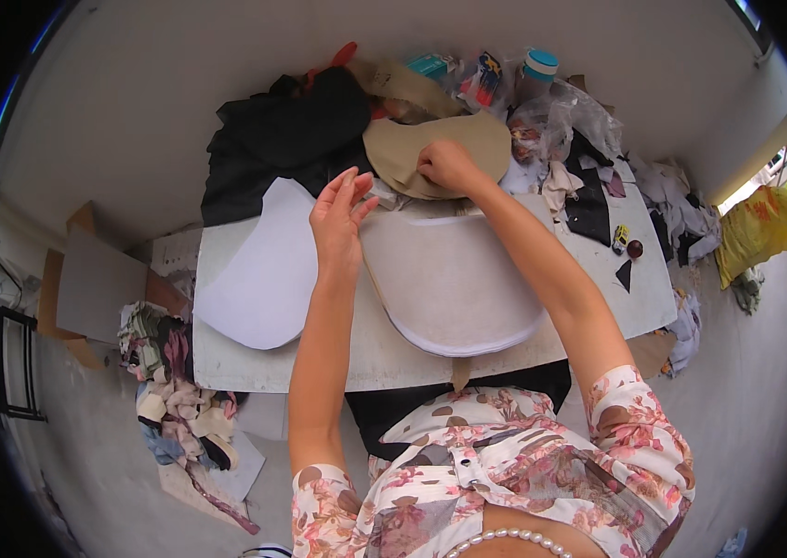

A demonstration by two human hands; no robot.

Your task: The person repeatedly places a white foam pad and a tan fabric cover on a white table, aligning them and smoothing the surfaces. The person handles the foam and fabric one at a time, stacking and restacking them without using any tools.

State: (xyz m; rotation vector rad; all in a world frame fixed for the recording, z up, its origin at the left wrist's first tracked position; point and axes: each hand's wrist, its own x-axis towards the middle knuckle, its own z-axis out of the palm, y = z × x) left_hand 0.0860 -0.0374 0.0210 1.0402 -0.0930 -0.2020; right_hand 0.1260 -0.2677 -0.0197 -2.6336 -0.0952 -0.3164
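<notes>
My left hand is raised over the table between a white curved sheet and a stack of pale rounded panels. Its fingers are apart, and I see nothing in them. Farther back, my right hand rests over a tan curved piece, fingers curled down against its surface. Whether they pinch its material or something else is hidden under the hand. The pale stack lies directly in front of me, with a white rim showing along its rounded near edge.
Black fabric is heaped at the table's back left. Plastic bags and a blue-lidded jar stand at the back right. A small toy car and dark scraps lie on the right. Cloth scraps pile on the left floor; a yellow bag is far right.
</notes>
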